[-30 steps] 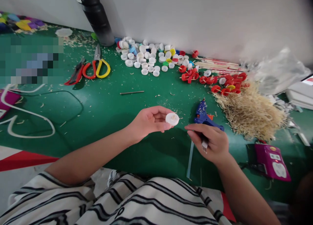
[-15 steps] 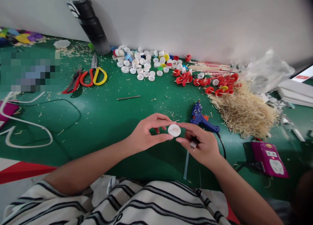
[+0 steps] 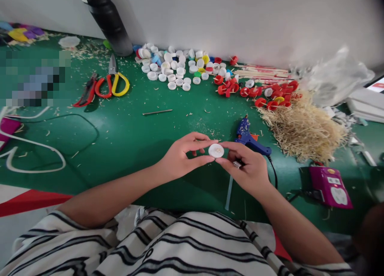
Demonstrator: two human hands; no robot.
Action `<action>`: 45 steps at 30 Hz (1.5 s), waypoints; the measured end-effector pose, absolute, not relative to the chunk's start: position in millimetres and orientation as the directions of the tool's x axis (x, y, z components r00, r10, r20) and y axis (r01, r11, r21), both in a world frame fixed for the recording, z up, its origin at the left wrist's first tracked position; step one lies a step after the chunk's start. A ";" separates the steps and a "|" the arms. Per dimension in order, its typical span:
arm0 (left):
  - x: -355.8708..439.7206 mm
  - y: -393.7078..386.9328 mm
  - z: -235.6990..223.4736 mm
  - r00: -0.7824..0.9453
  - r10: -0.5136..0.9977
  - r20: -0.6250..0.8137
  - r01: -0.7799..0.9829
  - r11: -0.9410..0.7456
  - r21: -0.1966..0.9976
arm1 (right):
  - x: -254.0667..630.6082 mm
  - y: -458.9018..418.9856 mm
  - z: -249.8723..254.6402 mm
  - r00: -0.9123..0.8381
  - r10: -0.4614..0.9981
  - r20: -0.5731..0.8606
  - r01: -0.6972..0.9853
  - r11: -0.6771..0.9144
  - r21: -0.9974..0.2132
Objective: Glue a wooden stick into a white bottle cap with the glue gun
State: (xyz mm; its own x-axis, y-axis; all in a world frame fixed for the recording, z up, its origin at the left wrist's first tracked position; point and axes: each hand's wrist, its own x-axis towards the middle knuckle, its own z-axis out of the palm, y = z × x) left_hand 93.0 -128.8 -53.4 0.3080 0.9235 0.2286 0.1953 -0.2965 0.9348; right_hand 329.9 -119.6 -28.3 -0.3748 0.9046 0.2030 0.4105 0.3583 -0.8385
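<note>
We hold a white bottle cap (image 3: 216,150) between both hands, above the near middle of the green table (image 3: 126,136). Our left hand (image 3: 183,158) pinches the cap from the left with thumb and fingers, and our right hand (image 3: 247,168) pinches it from the right with thumb and forefinger; a small object sits under the right fingers, but we cannot tell what it is. Just behind the right hand lies a blue glue gun (image 3: 249,138) with its glue stick (image 3: 229,192) pointing to the near edge.

At the far wall stands a black bottle (image 3: 105,16); its white lettering is cut off and not readable. Beside it lies a pile of white bottle caps (image 3: 174,68), then red caps (image 3: 255,92) and a heap of wood shavings (image 3: 303,128). Scissors (image 3: 115,82) lie at the far left. A purple device (image 3: 331,186) sits near the right edge. Between the scissors and our hands the green surface is mostly open.
</note>
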 end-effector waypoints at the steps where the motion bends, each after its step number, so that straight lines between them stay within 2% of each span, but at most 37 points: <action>1: 93.0 -128.8 -53.3 0.313 0.921 0.233 0.196 -0.303 0.933 | 330.1 -119.6 -28.5 -0.371 0.907 0.201 0.408 0.354 -0.842; 14: 92.5 -125.3 -45.0 0.239 0.932 0.274 0.189 -0.322 0.928 | 337.5 -117.3 -30.1 -0.309 0.932 0.190 0.379 0.304 -0.874; 27: 91.3 -126.4 -48.2 0.261 0.931 0.253 0.137 -0.296 0.946 | 343.2 -115.8 -32.8 -0.258 0.944 0.205 0.399 0.297 -0.868; 45: 90.7 -129.3 -46.8 0.306 0.922 0.238 0.178 -0.301 0.937 | 346.3 -113.5 -31.7 -0.237 0.955 0.180 0.439 0.271 -0.857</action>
State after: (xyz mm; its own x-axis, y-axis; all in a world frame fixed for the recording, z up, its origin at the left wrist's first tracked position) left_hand 90.7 -129.3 -46.8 0.3057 0.9219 0.2378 0.1778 -0.3007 0.9370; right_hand 346.3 -113.5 -31.7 -0.2375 0.9545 0.1803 0.4389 0.2710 -0.8567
